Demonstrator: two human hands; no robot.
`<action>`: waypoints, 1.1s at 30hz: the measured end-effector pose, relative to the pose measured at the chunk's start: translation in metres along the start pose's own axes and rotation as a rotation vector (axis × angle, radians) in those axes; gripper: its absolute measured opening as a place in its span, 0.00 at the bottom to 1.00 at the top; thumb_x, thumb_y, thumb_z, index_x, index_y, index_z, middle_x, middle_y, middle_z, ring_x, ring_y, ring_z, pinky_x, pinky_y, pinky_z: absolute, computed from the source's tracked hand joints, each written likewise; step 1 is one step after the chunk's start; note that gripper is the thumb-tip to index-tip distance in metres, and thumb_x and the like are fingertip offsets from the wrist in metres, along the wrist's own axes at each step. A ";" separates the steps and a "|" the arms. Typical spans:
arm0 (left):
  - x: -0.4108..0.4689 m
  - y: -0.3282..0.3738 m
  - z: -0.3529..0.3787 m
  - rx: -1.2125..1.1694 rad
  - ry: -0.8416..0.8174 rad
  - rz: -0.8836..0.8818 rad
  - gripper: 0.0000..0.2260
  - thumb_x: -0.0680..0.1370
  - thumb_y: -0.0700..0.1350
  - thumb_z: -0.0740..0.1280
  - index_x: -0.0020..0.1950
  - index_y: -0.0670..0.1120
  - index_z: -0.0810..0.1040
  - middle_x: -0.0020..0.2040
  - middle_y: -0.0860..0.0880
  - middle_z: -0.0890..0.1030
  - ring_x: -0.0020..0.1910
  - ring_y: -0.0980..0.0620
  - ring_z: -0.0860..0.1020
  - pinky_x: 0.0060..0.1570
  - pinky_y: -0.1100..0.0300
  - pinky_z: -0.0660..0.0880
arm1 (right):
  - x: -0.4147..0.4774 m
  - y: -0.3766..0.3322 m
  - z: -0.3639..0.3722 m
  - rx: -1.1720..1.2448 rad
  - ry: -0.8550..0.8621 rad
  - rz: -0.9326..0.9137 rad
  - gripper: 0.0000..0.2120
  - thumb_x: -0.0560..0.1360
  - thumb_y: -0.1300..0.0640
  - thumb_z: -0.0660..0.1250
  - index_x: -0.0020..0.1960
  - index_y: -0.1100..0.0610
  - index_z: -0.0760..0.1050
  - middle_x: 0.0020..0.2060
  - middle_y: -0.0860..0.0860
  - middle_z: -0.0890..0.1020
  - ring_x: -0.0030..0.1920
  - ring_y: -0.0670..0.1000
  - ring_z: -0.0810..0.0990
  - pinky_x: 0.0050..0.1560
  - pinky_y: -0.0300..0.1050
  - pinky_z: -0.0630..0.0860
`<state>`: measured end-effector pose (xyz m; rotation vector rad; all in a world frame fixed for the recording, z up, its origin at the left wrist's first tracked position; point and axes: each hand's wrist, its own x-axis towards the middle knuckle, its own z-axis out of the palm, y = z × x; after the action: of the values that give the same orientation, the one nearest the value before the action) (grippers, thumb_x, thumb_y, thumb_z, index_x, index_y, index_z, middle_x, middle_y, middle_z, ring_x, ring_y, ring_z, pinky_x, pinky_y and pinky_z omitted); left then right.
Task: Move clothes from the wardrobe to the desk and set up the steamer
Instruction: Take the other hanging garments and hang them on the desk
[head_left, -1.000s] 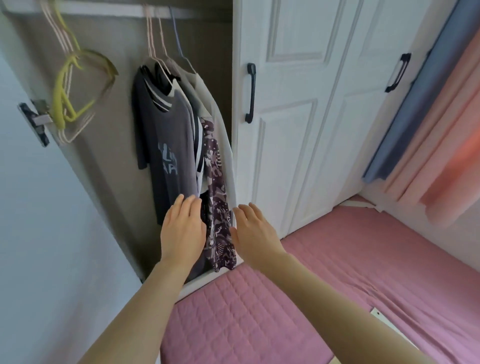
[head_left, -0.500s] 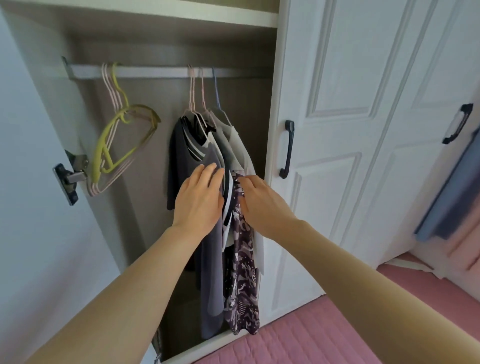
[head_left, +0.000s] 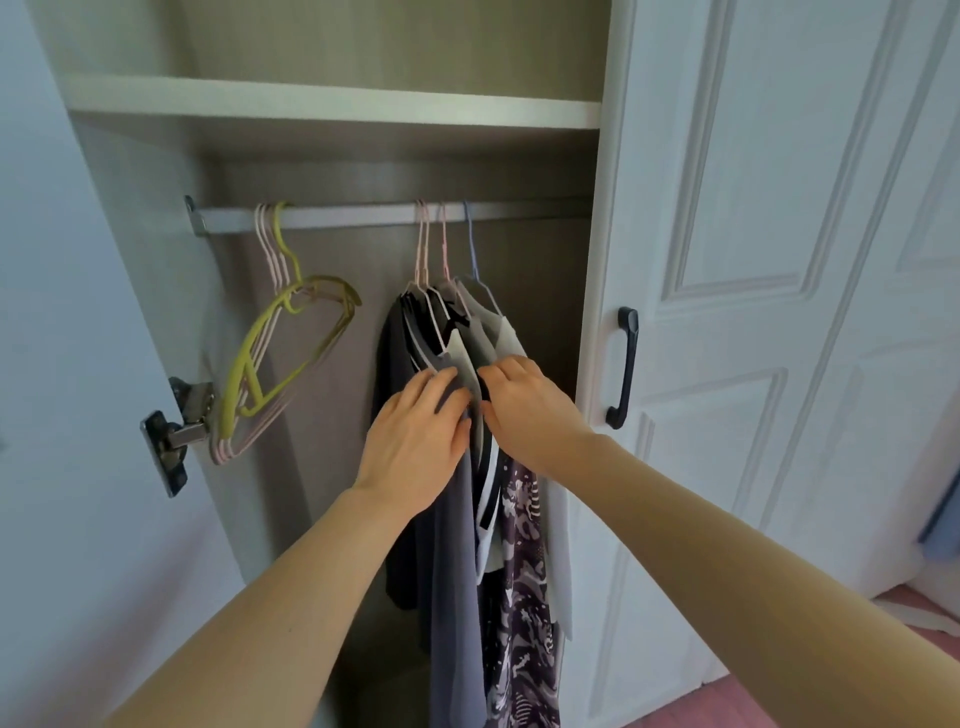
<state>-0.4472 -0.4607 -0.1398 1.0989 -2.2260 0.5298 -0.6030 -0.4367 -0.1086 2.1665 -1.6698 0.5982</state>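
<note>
Several garments hang on thin hangers from the wardrobe rail (head_left: 353, 215): a dark top (head_left: 395, 364), a grey T-shirt (head_left: 452, 545), a purple patterned piece (head_left: 524, 571) and a white one (head_left: 506, 332). My left hand (head_left: 415, 441) lies flat on the grey T-shirt below its collar, fingers stretched out. My right hand (head_left: 530, 410) is just to its right, fingertips pushed in among the garments' shoulders, so its grip is unclear. The two hands almost touch. No steamer or desk is in view.
Empty yellow and pink hangers (head_left: 280, 358) hang at the rail's left end. A shelf (head_left: 332, 106) runs above. The open left door carries a hinge (head_left: 176, 431). The shut right door has a dark handle (head_left: 623, 369). Pink bedding (head_left: 727, 696) shows at the bottom right.
Both hands have risen from the garments' hems to their shoulders near the hangers. The camera has tilted up, so the rail and shelf now show and the bed has mostly left view.
</note>
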 end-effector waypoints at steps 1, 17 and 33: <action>0.000 -0.003 0.000 -0.035 0.012 -0.022 0.13 0.79 0.48 0.60 0.61 0.46 0.77 0.68 0.47 0.73 0.67 0.47 0.71 0.58 0.51 0.75 | 0.003 -0.001 0.002 -0.014 -0.001 0.001 0.16 0.79 0.55 0.62 0.65 0.59 0.70 0.62 0.55 0.76 0.66 0.56 0.69 0.64 0.48 0.72; 0.078 -0.046 0.012 -0.607 0.057 -0.620 0.17 0.75 0.35 0.65 0.63 0.43 0.71 0.52 0.45 0.80 0.52 0.46 0.78 0.47 0.57 0.72 | 0.073 -0.026 0.002 -0.058 -0.013 0.114 0.20 0.74 0.63 0.64 0.64 0.67 0.66 0.55 0.61 0.78 0.62 0.62 0.71 0.57 0.49 0.70; 0.117 -0.064 0.012 -1.294 0.102 -1.032 0.08 0.81 0.39 0.60 0.55 0.41 0.78 0.33 0.47 0.71 0.29 0.52 0.69 0.26 0.62 0.69 | 0.123 -0.026 0.024 0.677 -0.035 0.472 0.12 0.78 0.65 0.58 0.60 0.64 0.72 0.56 0.61 0.78 0.57 0.60 0.76 0.47 0.44 0.69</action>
<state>-0.4557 -0.5718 -0.0660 1.1361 -1.1211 -1.0919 -0.5479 -0.5443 -0.0654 2.1749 -2.2579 1.4384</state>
